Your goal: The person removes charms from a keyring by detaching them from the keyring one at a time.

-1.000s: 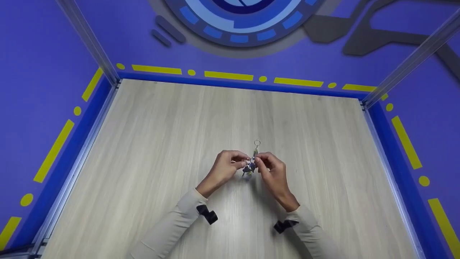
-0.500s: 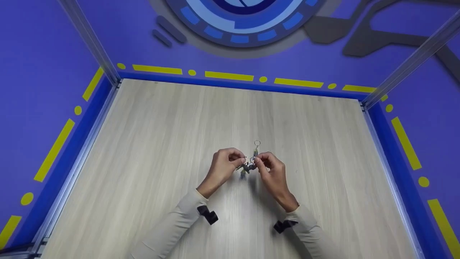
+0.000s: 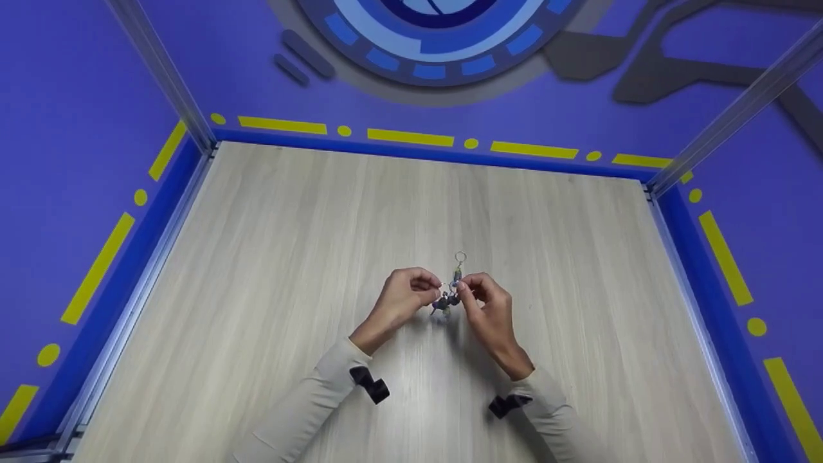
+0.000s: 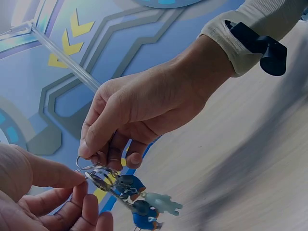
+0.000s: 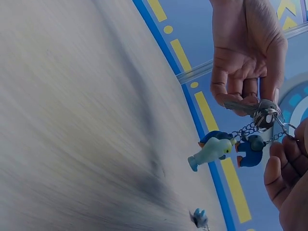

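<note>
Both hands meet over the table at a bunch of metal rings [image 4: 98, 175] with small figure charms hanging on chains. My left hand [image 3: 406, 296] pinches the bunch beside a key [image 5: 240, 107] that points sideways. My right hand [image 3: 492, 305] pinches a ring [image 5: 290, 129] at the other side. Below hang two dark blue bird-like charms [image 5: 250, 153] and a pale green figure charm [image 5: 211, 151]. Fingertips partly hide how the rings join. Past my right fingers, another keychain [image 3: 458, 274] lies on the table, its round ring pointing away.
The wood-grain table [image 3: 308, 212] is bounded by blue panels with yellow marks [image 3: 410, 136] at the back and sides. Metal posts [image 3: 161, 71] stand at the back corners. A black wrist mount [image 3: 371, 384] sits on each sleeve.
My left hand moved slightly away and back toward the right hand, and the charms swung beneath. My right hand stays nearly still. The keychain on the table has not moved.
</note>
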The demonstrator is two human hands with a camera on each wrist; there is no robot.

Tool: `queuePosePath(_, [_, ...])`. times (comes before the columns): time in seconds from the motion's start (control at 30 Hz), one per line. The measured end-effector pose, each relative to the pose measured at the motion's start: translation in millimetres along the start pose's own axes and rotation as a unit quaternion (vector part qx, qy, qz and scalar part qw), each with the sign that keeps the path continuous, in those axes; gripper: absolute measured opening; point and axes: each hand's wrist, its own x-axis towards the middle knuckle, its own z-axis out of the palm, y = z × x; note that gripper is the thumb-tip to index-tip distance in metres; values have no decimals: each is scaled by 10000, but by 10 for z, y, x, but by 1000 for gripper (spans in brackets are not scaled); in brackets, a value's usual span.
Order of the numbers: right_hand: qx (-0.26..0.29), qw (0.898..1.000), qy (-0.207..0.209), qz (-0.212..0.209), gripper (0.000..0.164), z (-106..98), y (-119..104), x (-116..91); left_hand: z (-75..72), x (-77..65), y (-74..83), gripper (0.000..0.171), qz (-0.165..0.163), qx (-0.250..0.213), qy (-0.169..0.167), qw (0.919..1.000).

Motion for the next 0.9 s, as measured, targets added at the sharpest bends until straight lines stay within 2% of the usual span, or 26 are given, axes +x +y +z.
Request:
queuePosePath(0.23, [-47, 9999, -34, 151, 8, 32, 283, -56, 19, 1, -6, 10, 285, 153, 530, 9981])
queuePosePath(0.33, [-120, 9998, -50, 141, 9, 29, 341, -73, 28, 4, -6, 9, 469, 305, 626, 9965])
queuePosePath(0.5, [-61, 9999, -65, 80, 8, 13, 373, -81, 36, 4, -20, 6, 787, 673, 505, 9933])
queuePosePath(0.63, [29, 9999, -27, 108, 9, 13, 375, -84, 40, -2, -44, 7, 853, 670, 391, 9933])
queuePosePath(0.8, [3, 9998, 36, 186, 10, 35, 377, -85, 50, -3, -48, 6, 747, 561, 396, 9948])
queuePosePath(0.9, [-21, 9998, 103, 178, 10, 51, 358, -83, 49, 0, -41, 5, 564, 467, 365, 9967])
